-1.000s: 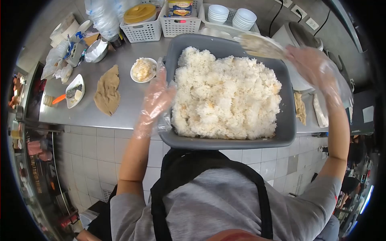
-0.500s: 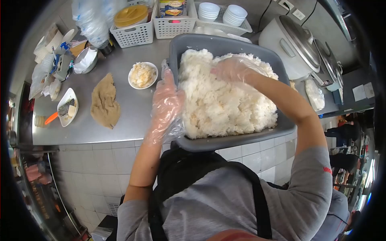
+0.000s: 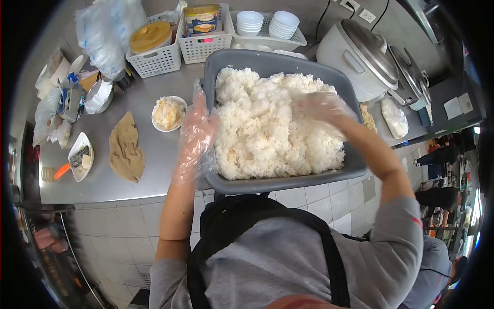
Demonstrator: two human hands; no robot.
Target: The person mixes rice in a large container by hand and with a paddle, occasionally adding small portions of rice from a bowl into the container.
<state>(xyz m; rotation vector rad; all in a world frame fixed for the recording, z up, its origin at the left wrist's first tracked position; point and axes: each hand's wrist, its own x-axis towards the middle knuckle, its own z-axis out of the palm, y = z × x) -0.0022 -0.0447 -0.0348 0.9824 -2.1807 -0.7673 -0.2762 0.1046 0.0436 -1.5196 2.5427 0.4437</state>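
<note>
A large grey tub holds a broad heap of cooked white rice, with some yellowish patches. My left hand, in a clear plastic glove, grips the tub's left side at the rim. Over the right part of the rice is my right hand, also gloved; motion smears its fingers, and whether they hold any rice is not clear. Just left of the tub stands a white bowl filled with yellowish rice.
A brown cloth and a white dish with an orange-handled utensil lie on the steel counter. White baskets and stacked bowls line the back. A large rice cooker stands right of the tub.
My right hand has moved right across the rice, and the rice beneath it looks more broken up. My left hand stays at the tub's side. The whole view has shifted slightly.
</note>
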